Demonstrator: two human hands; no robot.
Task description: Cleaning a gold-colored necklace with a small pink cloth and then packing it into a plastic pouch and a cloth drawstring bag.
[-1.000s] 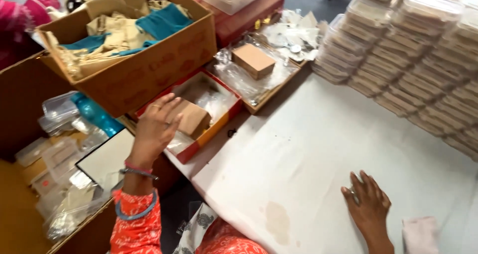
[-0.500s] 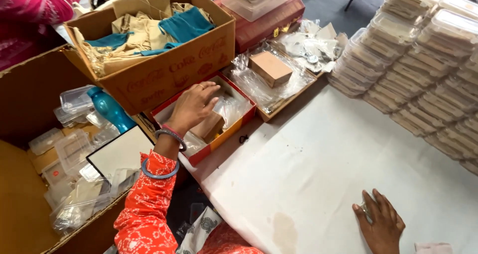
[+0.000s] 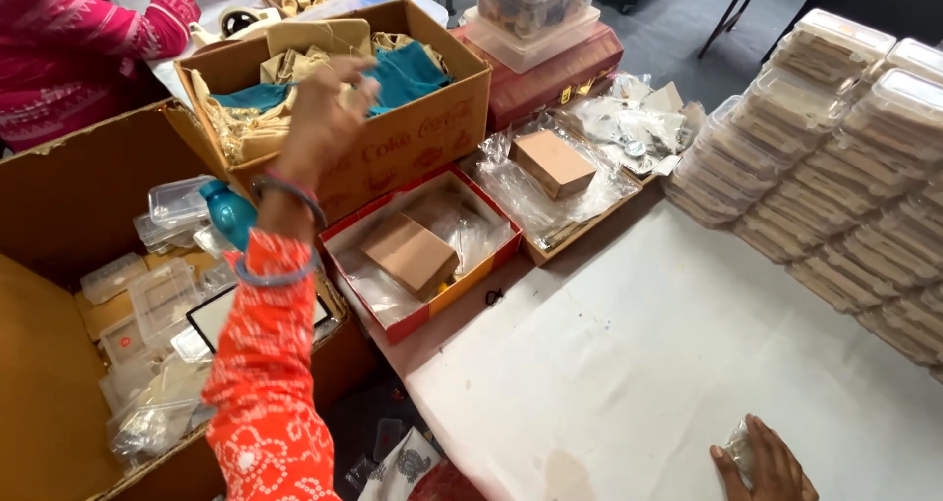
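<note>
My left hand (image 3: 329, 116), in an orange sleeve with bangles, is raised over the front wall of a cardboard box (image 3: 413, 133) that holds tan and teal cloth pouches (image 3: 408, 74). Its fingers are loosely curled and blurred, and I cannot see anything in them. Below it, a red-rimmed tray (image 3: 462, 285) holds a small brown box (image 3: 408, 253) on clear plastic. My right hand (image 3: 771, 462) rests at the bottom edge of the white-covered table (image 3: 638, 363), pressing on a small clear packet (image 3: 739, 447).
Stacks of clear lidded containers (image 3: 845, 147) fill the right. A second tray (image 3: 560, 226) with a brown box (image 3: 552, 162) sits behind. A large carton (image 3: 88, 314) at left holds plastic cases and a blue bottle (image 3: 231, 214). Another person in a pink sleeve (image 3: 88, 39) works at top left.
My left hand has risen from the small brown box in the red tray up to the pouch box. My right hand has slid to the lower frame edge.
</note>
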